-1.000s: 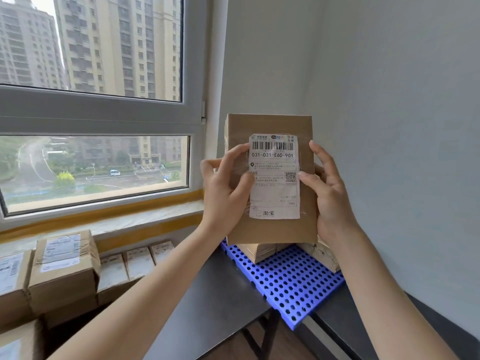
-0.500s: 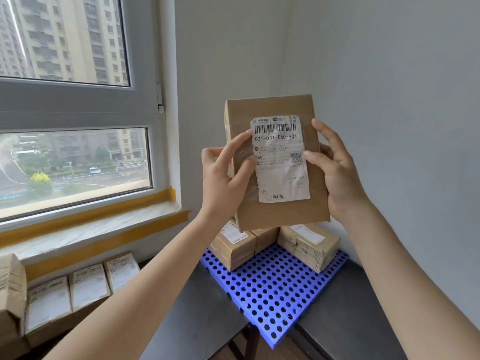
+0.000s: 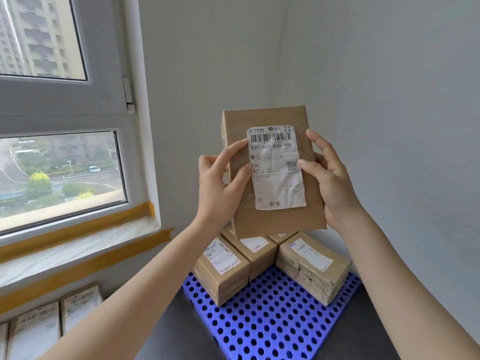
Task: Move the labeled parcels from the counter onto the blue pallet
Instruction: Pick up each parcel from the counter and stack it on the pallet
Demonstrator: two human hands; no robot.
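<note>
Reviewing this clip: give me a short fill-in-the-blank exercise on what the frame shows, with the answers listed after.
1. The brown cardboard parcel with the white shipping label is held up by ____ hands.
2. The perforated plastic pallet under the stacked parcels is coloured ____.
3. The large code printed below the barcode on the held parcel's label reads 031-031-____-901.
4. The left hand grips the parcel's ____ edge.

Answers: both; blue; E60; left

Both hands hold a flat brown cardboard parcel (image 3: 270,172) with a white shipping label upright: left hand (image 3: 220,185) and right hand (image 3: 330,178) grip its sides. Below them, brown labeled boxes (image 3: 311,266) sit on the blue perforated plastic pallet (image 3: 272,323).
</note>
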